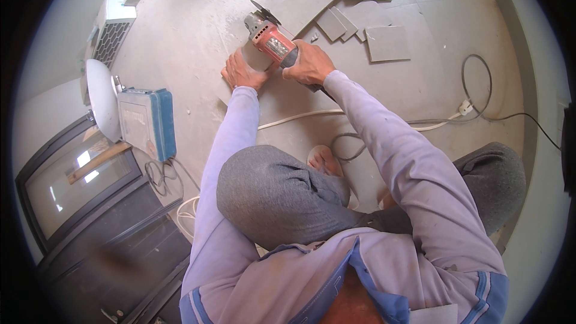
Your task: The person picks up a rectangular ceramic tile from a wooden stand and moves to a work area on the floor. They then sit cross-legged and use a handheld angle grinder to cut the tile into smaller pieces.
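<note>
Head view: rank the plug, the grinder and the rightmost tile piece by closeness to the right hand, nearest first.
1. Grinder: in the right hand.
2. Rightmost tile piece: on the floor, right of the hand.
3. Plug: farther right, by the looped cable.

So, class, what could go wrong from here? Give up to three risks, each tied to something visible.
The bare left grip is close to the grinder; a slip might bring the disc toward it.
A dark cable loops beside a foot; it could snag if the person shifts.
The foot's exposed toes might catch flying chips.
</note>
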Demonstrator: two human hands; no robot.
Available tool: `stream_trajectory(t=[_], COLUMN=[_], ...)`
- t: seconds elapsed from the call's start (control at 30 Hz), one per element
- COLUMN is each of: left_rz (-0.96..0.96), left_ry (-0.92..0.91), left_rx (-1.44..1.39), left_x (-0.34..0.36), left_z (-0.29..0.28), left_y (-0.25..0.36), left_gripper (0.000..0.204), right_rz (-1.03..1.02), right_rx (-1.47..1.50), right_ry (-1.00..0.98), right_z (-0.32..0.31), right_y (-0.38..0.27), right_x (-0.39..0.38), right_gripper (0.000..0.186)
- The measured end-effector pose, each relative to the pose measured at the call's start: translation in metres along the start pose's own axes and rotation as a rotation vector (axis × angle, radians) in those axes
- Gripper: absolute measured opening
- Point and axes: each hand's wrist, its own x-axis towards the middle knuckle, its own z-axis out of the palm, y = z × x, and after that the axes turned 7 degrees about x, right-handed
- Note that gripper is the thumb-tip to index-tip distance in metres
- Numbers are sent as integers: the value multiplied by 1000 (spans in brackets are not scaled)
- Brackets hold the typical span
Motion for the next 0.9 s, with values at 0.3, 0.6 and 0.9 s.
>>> stream_trajectory(t=[0.3, 0.6, 0.9], left_rz=[29, 50, 59], left_ry=[55, 59, 78], left_rx=[17, 7, 5], left_x=[2, 1, 1], left_z=[18, 20, 22], left_y=[-14, -15, -17], left_gripper=[109, 110, 109], right_rz=[13, 17, 29], right_rx=[-10, -28, -5], right_ry=[-36, -61, -66], right_z=[-1, -5, -7], right_y=[-11, -13, -12], right_x=[13, 21, 13], right_gripper=[67, 70, 68])
